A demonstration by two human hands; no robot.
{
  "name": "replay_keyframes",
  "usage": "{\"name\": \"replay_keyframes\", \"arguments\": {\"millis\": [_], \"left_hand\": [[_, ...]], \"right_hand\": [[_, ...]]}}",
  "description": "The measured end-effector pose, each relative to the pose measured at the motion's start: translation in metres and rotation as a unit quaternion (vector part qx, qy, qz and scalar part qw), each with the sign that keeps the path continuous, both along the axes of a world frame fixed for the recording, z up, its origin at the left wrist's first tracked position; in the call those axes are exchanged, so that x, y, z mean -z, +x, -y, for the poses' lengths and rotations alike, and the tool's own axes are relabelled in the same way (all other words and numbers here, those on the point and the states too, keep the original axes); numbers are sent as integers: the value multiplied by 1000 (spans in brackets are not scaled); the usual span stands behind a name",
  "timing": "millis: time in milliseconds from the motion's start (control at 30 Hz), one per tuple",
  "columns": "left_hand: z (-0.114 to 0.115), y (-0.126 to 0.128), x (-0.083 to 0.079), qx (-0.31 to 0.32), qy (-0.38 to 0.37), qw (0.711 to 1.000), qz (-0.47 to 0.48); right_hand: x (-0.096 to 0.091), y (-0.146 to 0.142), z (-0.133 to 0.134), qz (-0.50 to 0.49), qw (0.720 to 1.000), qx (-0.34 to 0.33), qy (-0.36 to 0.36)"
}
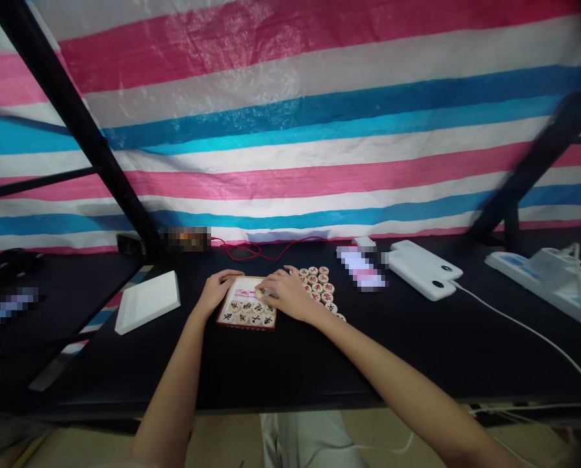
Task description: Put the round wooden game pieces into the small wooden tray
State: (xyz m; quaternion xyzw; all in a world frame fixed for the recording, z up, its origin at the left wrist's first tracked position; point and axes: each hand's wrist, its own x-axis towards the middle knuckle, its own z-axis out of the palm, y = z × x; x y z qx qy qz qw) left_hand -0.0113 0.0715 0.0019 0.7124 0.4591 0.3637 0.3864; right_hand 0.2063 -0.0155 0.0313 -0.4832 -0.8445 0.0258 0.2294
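A shallow box with a reddish-brown rim lies on the black table, holding rows of round Chinese chess pieces with dark characters. My left hand grips the box at its far left edge, fingers bent over the rim. Over the box's right side, my right hand has its fingers closed on a Chinese chess piece at the end of the rows. More pieces with red characters stand in rows on the table to the right, partly hidden behind my right hand and wrist.
An empty white box lid lies to the left. Toward the right are a blurred-out phone, white power banks with a cable, and a power strip. A red cable runs along the back, before a striped sheet.
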Motion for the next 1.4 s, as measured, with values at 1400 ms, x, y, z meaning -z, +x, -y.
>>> {"name": "replay_keyframes", "arguments": {"millis": [1400], "left_hand": [[-2, -1, 1, -11, -21, 1000, -3]], "right_hand": [[-54, 62, 19, 170, 945, -15, -279]]}}
